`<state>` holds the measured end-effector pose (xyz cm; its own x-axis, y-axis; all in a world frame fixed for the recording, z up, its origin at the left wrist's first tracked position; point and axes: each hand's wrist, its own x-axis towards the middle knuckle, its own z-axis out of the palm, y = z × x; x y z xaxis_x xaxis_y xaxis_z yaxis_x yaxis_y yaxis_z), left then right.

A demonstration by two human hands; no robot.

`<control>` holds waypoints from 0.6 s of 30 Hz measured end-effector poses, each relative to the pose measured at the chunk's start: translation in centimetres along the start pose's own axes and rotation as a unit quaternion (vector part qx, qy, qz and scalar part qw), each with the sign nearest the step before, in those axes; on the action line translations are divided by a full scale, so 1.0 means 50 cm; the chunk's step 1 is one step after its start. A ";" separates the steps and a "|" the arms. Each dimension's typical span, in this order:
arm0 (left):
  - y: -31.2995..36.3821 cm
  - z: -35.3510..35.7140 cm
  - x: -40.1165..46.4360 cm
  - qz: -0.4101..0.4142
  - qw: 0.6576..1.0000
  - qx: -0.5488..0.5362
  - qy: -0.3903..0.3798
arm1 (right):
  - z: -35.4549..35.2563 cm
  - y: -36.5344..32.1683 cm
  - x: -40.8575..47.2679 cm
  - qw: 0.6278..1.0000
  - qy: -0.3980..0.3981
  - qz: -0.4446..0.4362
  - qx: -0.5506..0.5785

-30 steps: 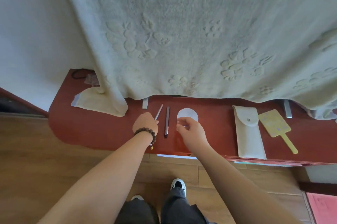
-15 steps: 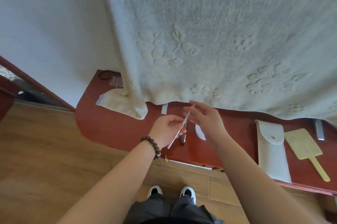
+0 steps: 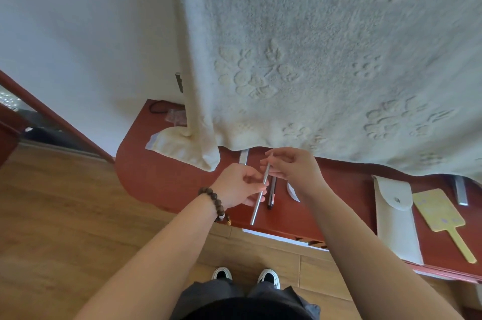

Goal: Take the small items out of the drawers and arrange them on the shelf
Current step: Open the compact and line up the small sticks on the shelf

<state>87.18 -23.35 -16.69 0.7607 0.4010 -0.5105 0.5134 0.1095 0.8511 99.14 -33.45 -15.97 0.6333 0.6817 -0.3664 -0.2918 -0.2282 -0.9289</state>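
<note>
A thin silver pen (image 3: pixel 258 202) hangs tilted just above the red shelf (image 3: pixel 161 184). My left hand (image 3: pixel 238 185), with a bead bracelet on its wrist, pinches the pen at its middle. My right hand (image 3: pixel 293 168) pinches the pen's upper end. A dark pen (image 3: pixel 271 193) lies on the shelf right beside it. A white round disc (image 3: pixel 292 190) lies partly hidden under my right wrist. Further right lie a white pouch (image 3: pixel 395 218) and a yellow paddle-shaped card (image 3: pixel 440 218).
A cream embossed blanket (image 3: pixel 326 59) hangs over the back of the shelf and hides its rear. A folded cream cloth (image 3: pixel 177 145), a small plastic bag (image 3: pixel 177 116) and a black cord (image 3: pixel 156 107) sit at the shelf's left end. Wooden floor (image 3: pixel 65 215) lies below.
Both hands have lifted the silver pen off the shelf; a second ago it lay beside the dark pen. The view has shifted left, moving the shelf items rightwards.
</note>
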 end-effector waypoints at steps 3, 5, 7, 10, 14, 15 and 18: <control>-0.011 -0.013 0.002 0.005 0.995 0.098 -0.021 | -0.008 -0.022 0.015 0.997 0.057 -0.016 0.047; -0.037 -0.017 -0.005 -0.003 0.991 0.134 -0.024 | -0.034 -0.047 0.034 0.991 0.101 -0.033 0.075; -0.054 -0.020 -0.007 -0.003 0.994 0.109 0.003 | -0.054 -0.059 0.043 0.993 0.101 -0.033 0.054; -0.055 -0.025 0.012 -0.001 0.997 0.062 0.048 | -0.046 -0.032 0.038 0.997 0.068 0.004 0.026; -0.054 -0.018 0.047 -0.032 0.998 0.026 0.053 | -0.016 0.023 0.037 0.996 0.079 0.028 0.034; -0.056 -0.017 0.053 -0.043 0.998 0.020 0.049 | -0.011 0.036 0.039 0.995 0.082 0.032 0.039; -0.058 -0.018 0.067 -0.073 0.997 -0.022 0.030 | -0.003 0.065 0.040 0.995 0.075 0.053 0.046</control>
<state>87.87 -21.54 -20.76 0.6533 0.4306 -0.6227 0.5983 0.2103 0.7732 99.55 -32.93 -19.71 0.6935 0.5433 -0.4732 -0.4230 -0.2247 -0.8778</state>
